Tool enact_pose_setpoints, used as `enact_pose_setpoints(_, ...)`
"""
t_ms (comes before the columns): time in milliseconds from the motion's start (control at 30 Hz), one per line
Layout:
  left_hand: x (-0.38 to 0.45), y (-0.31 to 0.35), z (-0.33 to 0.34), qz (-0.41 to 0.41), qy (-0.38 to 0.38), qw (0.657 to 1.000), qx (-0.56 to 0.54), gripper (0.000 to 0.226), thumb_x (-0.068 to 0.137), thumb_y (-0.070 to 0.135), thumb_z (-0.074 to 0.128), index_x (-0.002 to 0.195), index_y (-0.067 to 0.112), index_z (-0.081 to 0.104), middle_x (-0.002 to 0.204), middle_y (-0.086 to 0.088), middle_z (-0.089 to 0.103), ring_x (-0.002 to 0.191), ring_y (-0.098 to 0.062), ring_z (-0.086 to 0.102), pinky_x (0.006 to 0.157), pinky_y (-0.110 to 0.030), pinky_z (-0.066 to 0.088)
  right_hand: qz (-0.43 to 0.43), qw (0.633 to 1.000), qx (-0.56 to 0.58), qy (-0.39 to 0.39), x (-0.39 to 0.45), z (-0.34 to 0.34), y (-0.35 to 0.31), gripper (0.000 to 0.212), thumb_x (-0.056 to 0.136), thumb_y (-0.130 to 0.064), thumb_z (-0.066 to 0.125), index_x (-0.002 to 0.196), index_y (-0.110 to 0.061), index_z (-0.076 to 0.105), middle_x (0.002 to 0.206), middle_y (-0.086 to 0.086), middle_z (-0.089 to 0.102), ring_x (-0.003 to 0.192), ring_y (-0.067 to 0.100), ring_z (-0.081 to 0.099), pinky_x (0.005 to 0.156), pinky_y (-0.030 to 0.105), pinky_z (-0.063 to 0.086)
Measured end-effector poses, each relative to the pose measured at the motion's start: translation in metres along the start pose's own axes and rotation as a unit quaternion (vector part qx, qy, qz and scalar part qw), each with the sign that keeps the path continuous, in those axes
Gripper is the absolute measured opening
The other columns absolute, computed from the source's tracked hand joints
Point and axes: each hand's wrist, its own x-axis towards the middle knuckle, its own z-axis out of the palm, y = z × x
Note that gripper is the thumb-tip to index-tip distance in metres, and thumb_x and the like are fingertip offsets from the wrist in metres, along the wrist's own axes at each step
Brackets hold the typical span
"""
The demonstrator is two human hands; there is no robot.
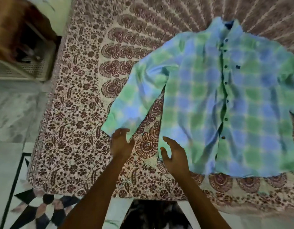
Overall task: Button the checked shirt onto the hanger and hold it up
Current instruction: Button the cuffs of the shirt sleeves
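Head: checked shirt (214, 103) lies flat

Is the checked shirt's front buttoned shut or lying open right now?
Buttoned shut, it seems: the checked shirt lies spread flat on the bedsheet, its dark buttons lined down a closed placket. Blur hides detail.

- One head-worn view looks forward and steeply down from close above a bed (86, 113).
- Both forearms enter from 6 o'clock; the floor (12, 113) fills 9 o'clock; the picture is blurred.
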Motion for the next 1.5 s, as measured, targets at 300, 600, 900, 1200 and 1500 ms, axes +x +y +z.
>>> enact_pose_setpoints(300,0.037,-0.023,0.014,0.066,0.056,0.985,0.15,0.044,0.083,0.02,0.062,0.125,0.013,0.05,0.129,-0.013,0.051,0.104,-0.033,0.057,0.077,-0.043,0.052,0.011,1.0,0.005,-0.013,0.005,0.043,0.031,0.048,0.083,-0.033,0.04,0.121,-0.01,0.057,0.115,0.011,0.066,0.101,0.029,0.063,0.088,0.036,0.051)
enact_pose_setpoints(600,0.038,0.028,-0.055,-0.045,-0.026,0.974,-0.22,0.012,0.079,0.019,0.05,0.077,0.012,0.06,0.068,-0.005,0.057,0.068,-0.022,0.05,0.052,-0.019,0.039,0.072,0.987,0.141,-0.002,0.007,0.051,-0.007,0.032,0.09,-0.018,0.056,0.122,-0.014,0.056,0.12,0.006,0.063,0.111,0.019,0.059,0.089,0.021,0.042)
enact_pose_setpoints(900,0.003,0.055,-0.077,-0.111,-0.157,0.85,-0.491,0.028,0.083,-0.008,0.035,0.075,0.01,0.055,0.069,0.001,0.062,0.067,-0.015,0.056,0.061,-0.025,0.046,0.258,0.742,0.619,-0.015,0.034,0.035,-0.047,0.044,0.093,-0.053,0.027,0.11,-0.024,0.055,0.107,0.006,0.063,0.093,0.021,0.06,0.079,0.035,0.051)
enact_pose_setpoints(1200,-0.005,0.011,0.001,-0.005,0.029,0.976,-0.216,0.042,0.081,-0.01,0.044,0.117,0.011,0.046,0.103,-0.005,0.061,0.082,-0.024,0.06,0.06,-0.019,0.046,0.161,0.963,0.198,0.084,0.044,0.074,0.008,0.037,0.078,-0.015,0.068,0.112,-0.008,0.057,0.105,0.02,0.06,0.08,0.016,0.057,0.069,0.012,0.044)
enact_pose_setpoints(1500,-0.026,-0.007,0.03,0.098,0.133,0.985,0.046,0.023,0.078,0.008,0.064,0.101,0.011,0.064,0.107,-0.019,0.058,0.096,-0.033,0.058,0.077,-0.04,0.05,-0.055,0.996,0.001,0.065,0.052,0.076,0.011,0.035,0.078,-0.021,0.047,0.104,-0.012,0.068,0.11,0.011,0.062,0.098,0.029,0.059,0.08,0.028,0.047)
